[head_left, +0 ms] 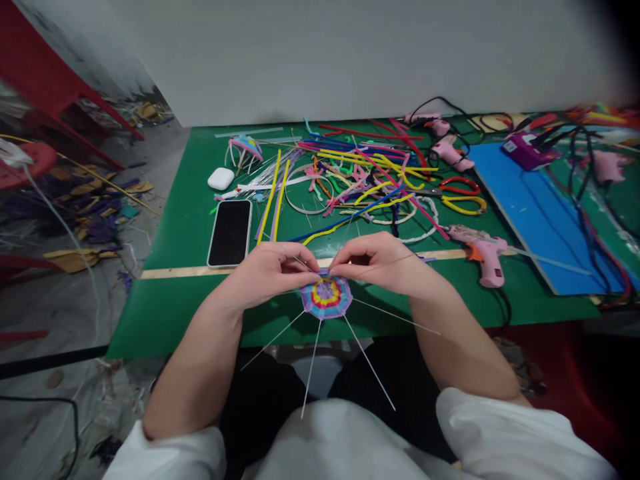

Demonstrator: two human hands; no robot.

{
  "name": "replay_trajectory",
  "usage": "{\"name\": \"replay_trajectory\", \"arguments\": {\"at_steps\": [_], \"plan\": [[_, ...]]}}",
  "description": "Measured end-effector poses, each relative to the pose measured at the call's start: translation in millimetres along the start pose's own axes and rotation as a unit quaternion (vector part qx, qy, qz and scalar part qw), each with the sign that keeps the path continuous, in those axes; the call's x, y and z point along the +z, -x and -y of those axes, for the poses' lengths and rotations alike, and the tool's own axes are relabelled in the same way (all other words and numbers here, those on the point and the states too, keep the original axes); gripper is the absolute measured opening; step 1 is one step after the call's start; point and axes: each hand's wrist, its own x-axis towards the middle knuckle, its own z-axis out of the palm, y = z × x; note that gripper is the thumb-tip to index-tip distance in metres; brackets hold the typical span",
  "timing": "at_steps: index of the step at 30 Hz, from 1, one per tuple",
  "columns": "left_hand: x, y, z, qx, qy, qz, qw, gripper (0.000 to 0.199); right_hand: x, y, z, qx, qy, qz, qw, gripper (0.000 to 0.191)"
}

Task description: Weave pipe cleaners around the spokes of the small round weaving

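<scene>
A small round woven disc point(327, 299) with rings of purple, yellow, red and blue has thin pale sticks radiating from it. It is held over the front part of the green table. My left hand point(280, 267) pinches its top edge from the left, fingers closed. From the right, my right hand point(373, 261) pinches the same edge close beside the left fingertips. Several sticks point down toward my lap, and others pass by both hands. A short purple strip shows between the fingertips.
Behind the hands lies a pile of coloured pipe cleaners point(370, 167). A phone point(230, 233) and white case point(221, 179) are at left. Scissors point(463, 195), a pink glue gun point(483, 253) and a blue board point(525, 220) with cables are at right.
</scene>
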Motion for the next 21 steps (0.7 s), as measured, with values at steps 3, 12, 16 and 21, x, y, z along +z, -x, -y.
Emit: {"name": "replay_trajectory", "arguments": {"at_steps": [3, 12, 16, 21], "plan": [[-1.0, 0, 1, -0.004, 0.01, -0.007, 1.0, 0.018, -2, 0, 1, -0.007, -0.009, 0.006, 1.0, 0.021], [-3.8, -2, 7, 0.005, -0.017, -0.079, 0.997, 0.015, -16, 8, 4, 0.011, -0.011, 0.079, 0.997, 0.049], [-0.6, -2, 3, 0.007, 0.001, -0.09, 0.996, 0.016, 6, 0, -1, 0.03, -0.038, 0.031, 0.998, 0.04], [-4.4, -1, -1, 0.01, 0.055, -0.096, 0.994, 0.019, 14, -3, -1, 0.049, -0.106, 0.013, 0.993, 0.041]]}}
